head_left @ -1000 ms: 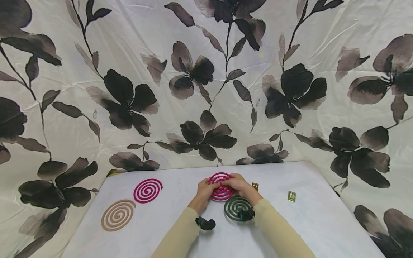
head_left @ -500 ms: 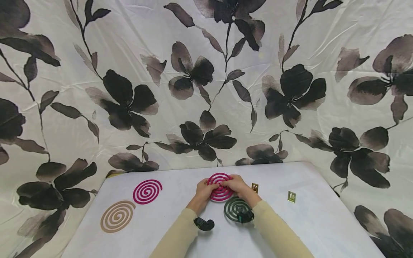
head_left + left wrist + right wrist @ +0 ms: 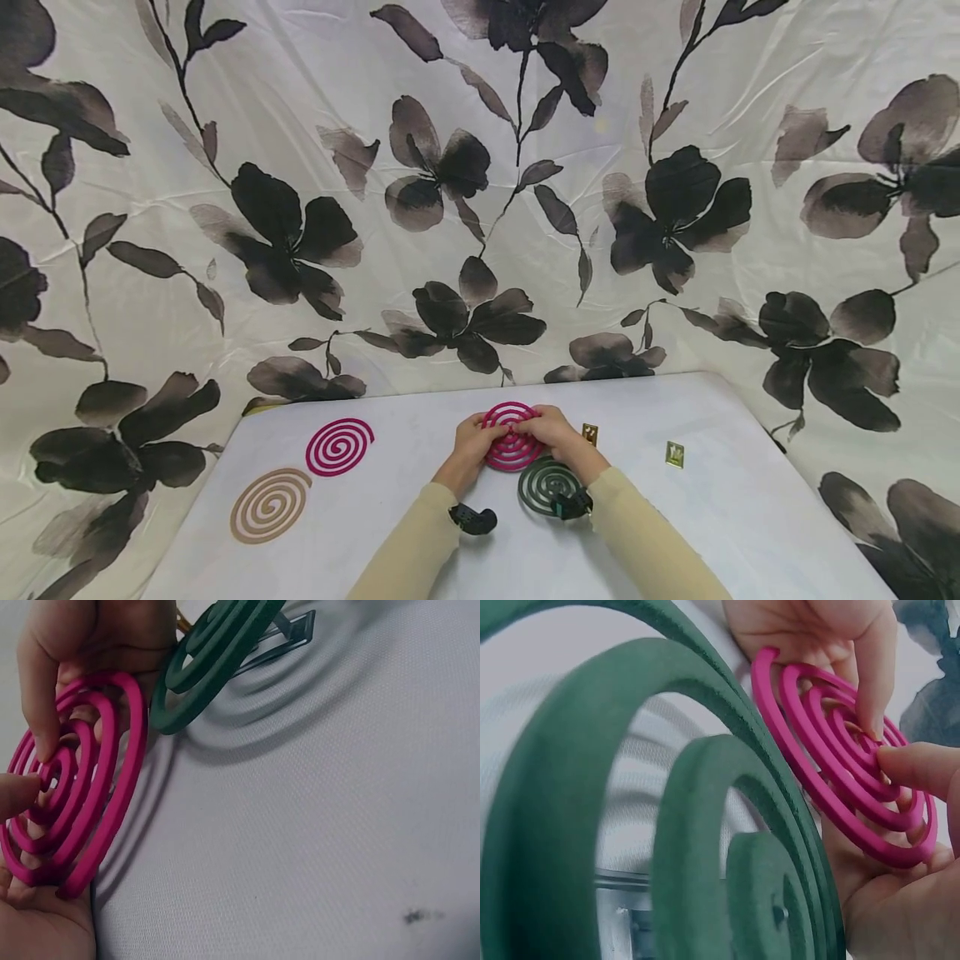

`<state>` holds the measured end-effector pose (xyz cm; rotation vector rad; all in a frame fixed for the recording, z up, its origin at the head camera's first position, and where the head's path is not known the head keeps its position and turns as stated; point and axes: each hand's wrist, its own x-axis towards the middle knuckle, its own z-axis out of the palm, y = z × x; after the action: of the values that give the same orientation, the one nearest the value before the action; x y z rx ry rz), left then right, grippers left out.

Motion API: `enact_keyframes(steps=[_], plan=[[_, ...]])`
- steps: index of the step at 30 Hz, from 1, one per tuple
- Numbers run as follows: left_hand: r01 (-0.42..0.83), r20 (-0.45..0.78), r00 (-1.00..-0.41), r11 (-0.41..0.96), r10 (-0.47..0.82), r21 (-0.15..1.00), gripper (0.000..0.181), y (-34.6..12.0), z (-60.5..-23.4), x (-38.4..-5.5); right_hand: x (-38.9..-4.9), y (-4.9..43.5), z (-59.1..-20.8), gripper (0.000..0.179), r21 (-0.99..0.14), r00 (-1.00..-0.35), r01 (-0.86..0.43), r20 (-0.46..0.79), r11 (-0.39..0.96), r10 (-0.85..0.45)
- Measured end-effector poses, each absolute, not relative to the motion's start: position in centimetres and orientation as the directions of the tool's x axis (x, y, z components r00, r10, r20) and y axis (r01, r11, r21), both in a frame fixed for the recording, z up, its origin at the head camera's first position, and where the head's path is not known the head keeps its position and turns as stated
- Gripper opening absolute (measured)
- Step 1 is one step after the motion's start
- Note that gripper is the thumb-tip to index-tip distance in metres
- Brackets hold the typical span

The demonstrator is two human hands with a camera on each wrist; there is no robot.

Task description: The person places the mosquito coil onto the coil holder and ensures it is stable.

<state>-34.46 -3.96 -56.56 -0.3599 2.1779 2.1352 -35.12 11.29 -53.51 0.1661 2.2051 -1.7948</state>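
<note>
Both hands hold a pink mosquito coil (image 3: pixel 512 450) up over the far middle of the table. My left hand (image 3: pixel 471 443) supports it from the left, its thumb pressed near the spiral's centre. From the other side my right hand (image 3: pixel 553 428) grips it, that thumb also at the centre. In the right wrist view the two thumb tips nearly meet on the pink coil (image 3: pixel 840 761), with fingers spread behind it. A green mosquito coil (image 3: pixel 536 497) sits raised above the table just nearer than the hands, over a small metal stand (image 3: pixel 301 631).
At the left lie another pink coil (image 3: pixel 311 450) and a tan coil (image 3: pixel 238 517). Two small metal stands, one gold (image 3: pixel 590 431) and one yellowish-green (image 3: pixel 675 454), lie to the right on the white table (image 3: pixel 750 517). A floral cloth (image 3: pixel 330 100) hangs behind.
The head view has shifted slightly, so things sit a little further left in it. Both hands keep their hold on the pink coil almost without moving.
</note>
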Motion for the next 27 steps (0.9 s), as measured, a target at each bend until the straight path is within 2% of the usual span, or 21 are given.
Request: enact_keyframes(steps=[13, 27], plan=[[-0.201, -0.199, -0.979, 0.060, -0.035, 0.978, 0.045, -4.45, -56.57, -34.48, -35.18, 11.37, -53.60, 0.020, -0.926, -0.949, 0.272, -0.303, 0.261, -0.089], [-0.211, -0.210, -0.977, 0.070, -0.020, 0.975, 0.050, -4.76, -56.85, -34.14, -34.94, 11.18, -53.42, 0.026, -0.931, -0.957, 0.239, -0.273, 0.276, -0.093]])
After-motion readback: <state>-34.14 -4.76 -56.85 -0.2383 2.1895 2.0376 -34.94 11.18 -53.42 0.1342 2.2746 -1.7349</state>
